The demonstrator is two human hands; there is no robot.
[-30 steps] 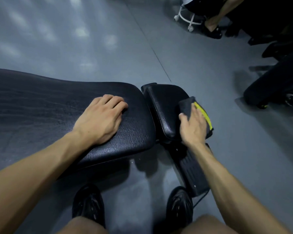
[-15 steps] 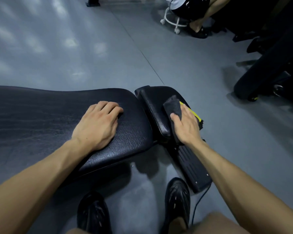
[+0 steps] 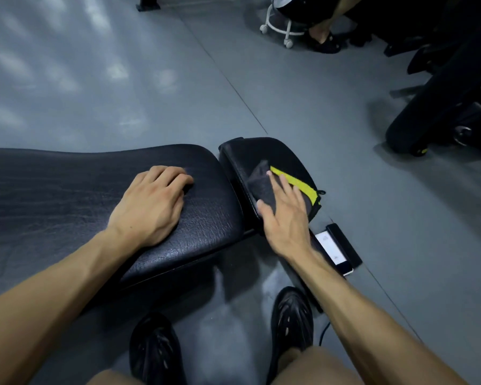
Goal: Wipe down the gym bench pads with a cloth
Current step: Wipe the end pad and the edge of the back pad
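A long black bench pad [image 3: 67, 195] stretches from the left edge to the middle of the view. My left hand [image 3: 150, 207] rests palm down on its right end, fingers loosely bent. Just right of it lies the smaller black seat pad [image 3: 264, 151]. A dark grey cloth with a yellow edge [image 3: 261, 187] is spread on that seat pad. My right hand [image 3: 285, 215] presses flat on the cloth with straight fingers.
A black frame part with a white label [image 3: 336, 247] lies on the grey floor [image 3: 178, 79] right of the seat pad. My two black shoes [image 3: 292, 315] stand below the bench. At the back right are a white wheeled stool [image 3: 281, 29], a person's leg and dark equipment [image 3: 442, 101].
My right hand has slid the cloth back across the seat pad toward its left side. My left hand has stayed on the long pad. The view has tilted up a little.
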